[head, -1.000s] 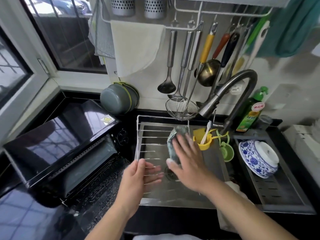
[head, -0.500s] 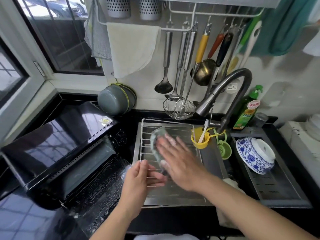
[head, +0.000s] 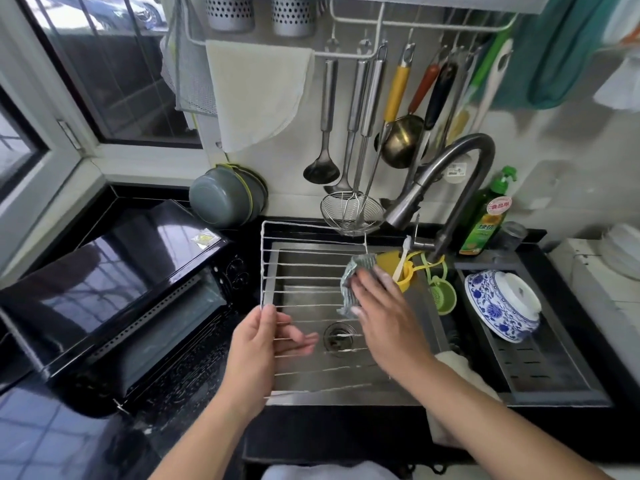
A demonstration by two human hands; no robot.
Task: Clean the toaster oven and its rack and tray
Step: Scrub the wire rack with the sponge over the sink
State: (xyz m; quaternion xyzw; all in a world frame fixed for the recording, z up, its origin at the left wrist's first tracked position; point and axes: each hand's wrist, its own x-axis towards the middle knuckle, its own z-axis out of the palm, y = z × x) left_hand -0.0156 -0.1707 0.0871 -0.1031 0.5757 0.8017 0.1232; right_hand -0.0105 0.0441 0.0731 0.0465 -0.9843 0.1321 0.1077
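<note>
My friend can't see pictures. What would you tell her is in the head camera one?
Over a steel sink, a person's left hand grips a soapy wire oven rack while the right hand presses a grey scrubbing cloth on its bars. An open black toaster oven sits left; a blue-and-white bowl sits right.

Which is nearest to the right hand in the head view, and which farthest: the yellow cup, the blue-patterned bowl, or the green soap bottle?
Measured from the right hand:
1. Yellow cup, just beyond the fingers, at the sink's back right.
2. Blue-patterned bowl, on the drain tray to the right.
3. Green soap bottle, at the back right by the faucet.
</note>
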